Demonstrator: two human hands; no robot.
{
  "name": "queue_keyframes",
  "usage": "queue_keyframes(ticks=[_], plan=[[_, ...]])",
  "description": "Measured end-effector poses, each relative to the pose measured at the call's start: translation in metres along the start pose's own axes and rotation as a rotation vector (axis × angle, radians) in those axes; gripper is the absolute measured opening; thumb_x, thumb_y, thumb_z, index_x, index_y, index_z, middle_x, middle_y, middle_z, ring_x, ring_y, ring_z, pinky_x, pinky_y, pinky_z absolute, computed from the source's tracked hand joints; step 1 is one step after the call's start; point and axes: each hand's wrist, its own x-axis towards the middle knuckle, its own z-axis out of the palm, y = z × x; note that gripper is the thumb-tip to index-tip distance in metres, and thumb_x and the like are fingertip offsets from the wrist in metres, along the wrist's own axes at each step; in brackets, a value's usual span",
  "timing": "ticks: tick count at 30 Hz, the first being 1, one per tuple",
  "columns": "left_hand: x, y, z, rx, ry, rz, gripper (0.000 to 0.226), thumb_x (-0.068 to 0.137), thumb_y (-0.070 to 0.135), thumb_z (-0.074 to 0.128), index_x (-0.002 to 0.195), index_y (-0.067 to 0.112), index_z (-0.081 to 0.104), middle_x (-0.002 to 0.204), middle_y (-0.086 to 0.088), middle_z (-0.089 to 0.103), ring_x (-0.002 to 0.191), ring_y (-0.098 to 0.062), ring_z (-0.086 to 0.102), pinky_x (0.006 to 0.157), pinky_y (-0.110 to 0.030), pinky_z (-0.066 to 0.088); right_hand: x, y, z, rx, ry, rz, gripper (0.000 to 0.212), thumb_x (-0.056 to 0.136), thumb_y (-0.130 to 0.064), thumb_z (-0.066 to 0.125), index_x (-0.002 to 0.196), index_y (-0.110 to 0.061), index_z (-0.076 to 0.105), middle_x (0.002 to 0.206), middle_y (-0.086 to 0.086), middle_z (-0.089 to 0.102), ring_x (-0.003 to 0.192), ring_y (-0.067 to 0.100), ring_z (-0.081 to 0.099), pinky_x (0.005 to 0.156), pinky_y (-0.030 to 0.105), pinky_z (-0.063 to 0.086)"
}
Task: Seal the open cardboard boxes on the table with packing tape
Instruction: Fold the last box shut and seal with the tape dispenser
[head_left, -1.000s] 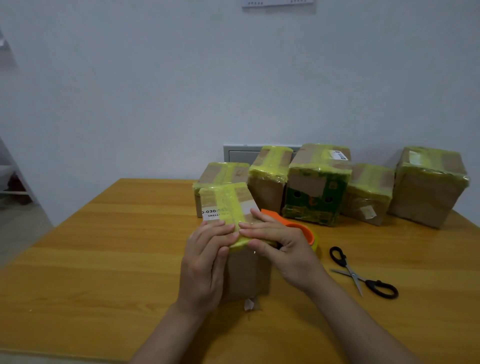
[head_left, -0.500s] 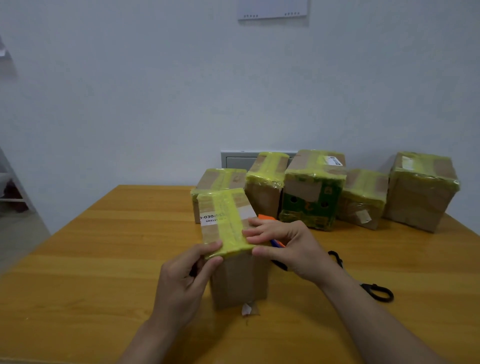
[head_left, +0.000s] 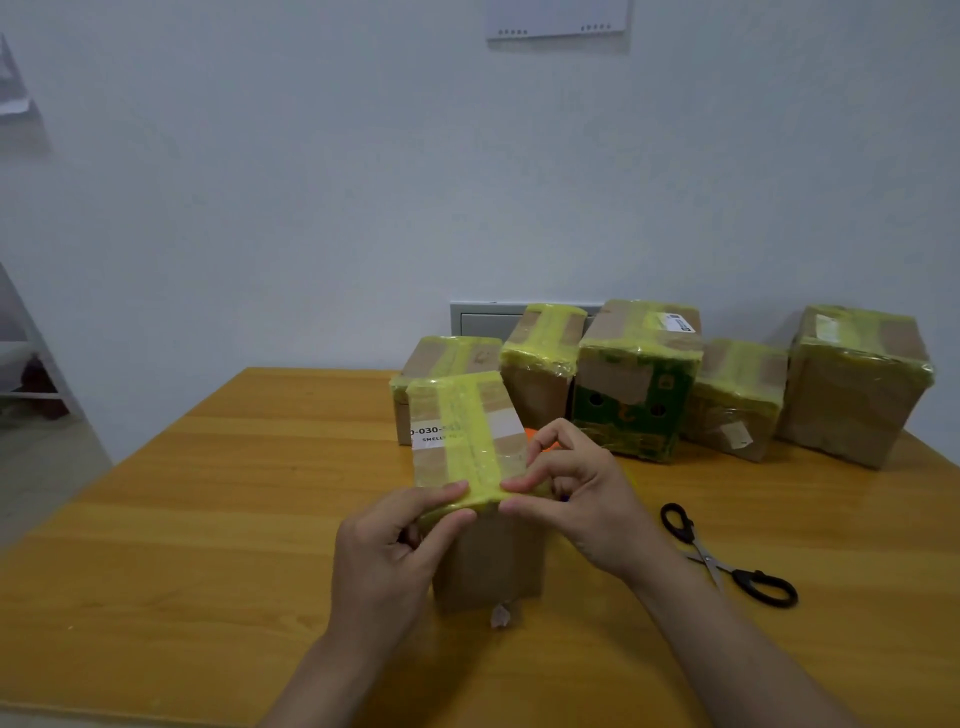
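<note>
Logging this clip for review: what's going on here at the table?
A person's left hand and right hand pinch the yellow packing tape down over the near top edge of a cardboard box. Five taped boxes stand behind it, and black scissors lie to the right on the wooden table.

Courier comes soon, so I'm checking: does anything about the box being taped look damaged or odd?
Yes. A small pale scrap sticks out at the bottom front of the front box, like torn paper. Also, the yellow tape crosses its white label, hiding part of the print.
</note>
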Motion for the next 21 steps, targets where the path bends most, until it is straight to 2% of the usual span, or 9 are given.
queue_keyframes(ticks=[2, 3, 6, 9, 12, 15, 18, 21], plan=[[-0.003, 0.000, 0.004, -0.016, 0.039, -0.019, 0.025, 0.082, 0.027, 0.078, 0.106, 0.025, 0.080, 0.070, 0.031, 0.061, 0.056, 0.002, 0.047, 0.056, -0.006, 0.032, 0.000, -0.002, 0.008, -0.059, 0.064, -0.046, 0.013, 0.077, -0.029, 0.085, 0.086, -0.021, 0.080, 0.095, -0.004, 0.054, 0.077, 0.011, 0.052, 0.060, 0.022, 0.043], [-0.004, 0.000, 0.004, -0.016, 0.051, -0.020, 0.024, 0.082, 0.027, 0.078, 0.106, 0.026, 0.080, 0.071, 0.030, 0.062, 0.057, 0.001, 0.047, 0.056, -0.008, 0.033, -0.001, -0.003, 0.011, -0.079, 0.083, -0.060, 0.012, 0.078, -0.029, 0.085, 0.085, -0.021, 0.080, 0.094, -0.006, 0.055, 0.077, 0.010, 0.053, 0.060, 0.018, 0.042], [-0.008, -0.003, 0.001, 0.008, 0.083, -0.002, 0.025, 0.085, 0.035, 0.083, 0.109, 0.029, 0.080, 0.070, 0.022, 0.059, 0.056, -0.005, 0.043, 0.055, -0.015, 0.034, -0.004, -0.006, 0.014, -0.123, 0.104, -0.094, 0.013, 0.078, -0.033, 0.084, 0.087, -0.024, 0.080, 0.097, -0.009, 0.055, 0.083, 0.015, 0.056, 0.061, 0.018, 0.045], [-0.018, -0.009, -0.012, 0.058, 0.124, 0.041, 0.030, 0.086, 0.042, 0.076, 0.113, 0.028, 0.079, 0.069, 0.014, 0.059, 0.058, -0.010, 0.048, 0.053, -0.021, 0.039, -0.003, -0.013, 0.025, -0.140, 0.083, -0.121, 0.014, 0.079, -0.030, 0.085, 0.091, -0.024, 0.081, 0.106, -0.011, 0.055, 0.096, 0.015, 0.057, 0.069, 0.016, 0.048], [-0.020, -0.018, -0.038, 0.166, 0.186, 0.049, 0.032, 0.086, 0.043, 0.073, 0.112, 0.026, 0.077, 0.070, 0.008, 0.058, 0.059, -0.013, 0.049, 0.052, -0.026, 0.041, 0.006, -0.018, 0.048, -0.136, 0.016, -0.131, 0.017, 0.082, -0.028, 0.084, 0.098, -0.027, 0.080, 0.117, -0.011, 0.054, 0.108, 0.011, 0.056, 0.077, 0.014, 0.048], [-0.017, -0.031, -0.072, 0.319, 0.219, 0.055, 0.039, 0.080, 0.048, 0.075, 0.109, 0.023, 0.078, 0.069, 0.009, 0.053, 0.061, -0.012, 0.047, 0.056, -0.025, 0.040, 0.019, -0.017, 0.082, -0.138, -0.083, -0.130, 0.021, 0.086, -0.028, 0.080, 0.107, -0.032, 0.077, 0.121, -0.014, 0.051, 0.115, 0.008, 0.053, 0.083, 0.015, 0.048], [-0.013, -0.051, -0.099, 0.424, 0.201, 0.000, 0.050, 0.074, 0.052, 0.078, 0.115, 0.023, 0.076, 0.074, 0.011, 0.051, 0.067, -0.012, 0.047, 0.060, -0.028, 0.041, 0.040, -0.018, 0.117, -0.151, -0.116, -0.140, 0.023, 0.089, -0.026, 0.077, 0.111, -0.031, 0.076, 0.120, -0.014, 0.050, 0.116, 0.003, 0.050, 0.087, 0.016, 0.048], [-0.002, -0.077, -0.111, 0.517, 0.181, -0.128, 0.060, 0.071, 0.039, 0.093, 0.126, 0.027, 0.071, 0.083, 0.006, 0.052, 0.073, -0.017, 0.048, 0.061, -0.037, 0.047, 0.069, -0.013, 0.144, -0.210, -0.092, -0.163, 0.024, 0.091, -0.023, 0.075, 0.115, -0.028, 0.076, 0.117, -0.011, 0.049, 0.110, 0.002, 0.050, 0.089, 0.021, 0.051]])
